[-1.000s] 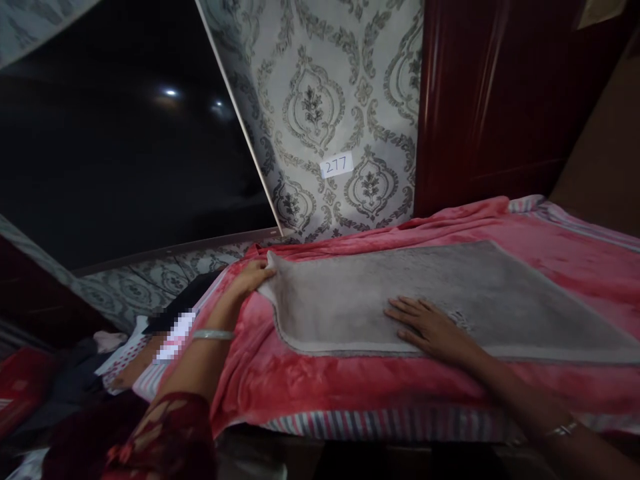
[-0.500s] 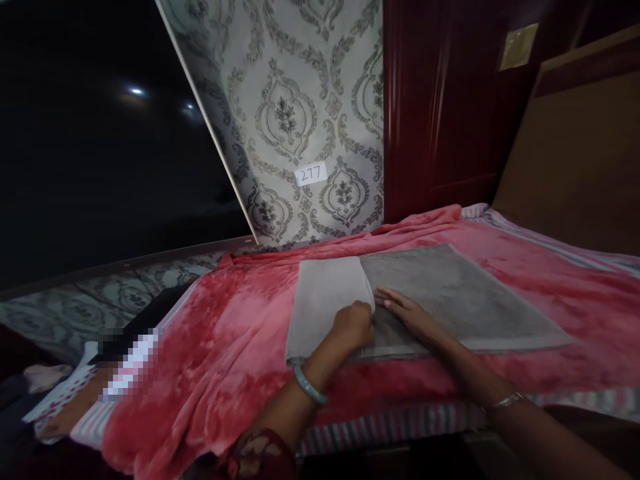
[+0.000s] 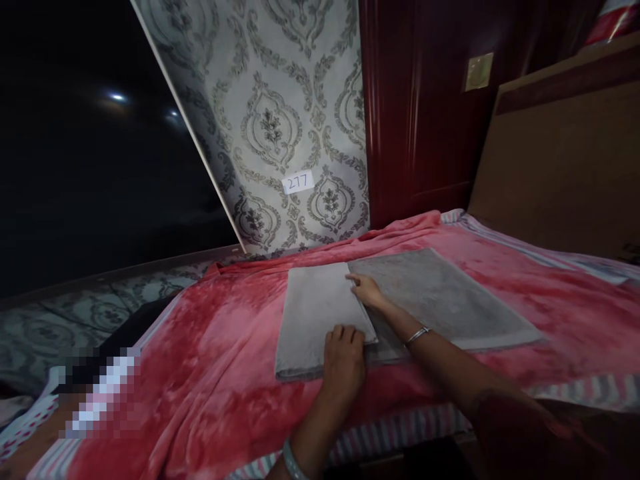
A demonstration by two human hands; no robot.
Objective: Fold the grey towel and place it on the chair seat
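A grey towel (image 3: 440, 300) lies spread on a red blanket, its left part folded over into a paler flap (image 3: 315, 300). My left hand (image 3: 345, 357) rests on the flap near its front edge, fingers laid over the cloth. Farther back, my right hand (image 3: 367, 291) has thumb and fingers at the far right corner of the flap, closed on its edge. A pale bangle circles my left wrist, and a thin silver one my right.
The rumpled red blanket (image 3: 225, 347) covers the bed-like surface, with striped cloth (image 3: 410, 427) along the front. A large dark screen (image 3: 100, 167) leans at left. Behind are patterned wallpaper, a number label (image 3: 298, 181) and a dark red panel. A brown board (image 3: 560, 160) stands at right.
The flap's right edge now lies flatter, its near corner farther right. My left hand has moved from that edge toward the front; my right hand has slid to the far corner. The view has shifted.
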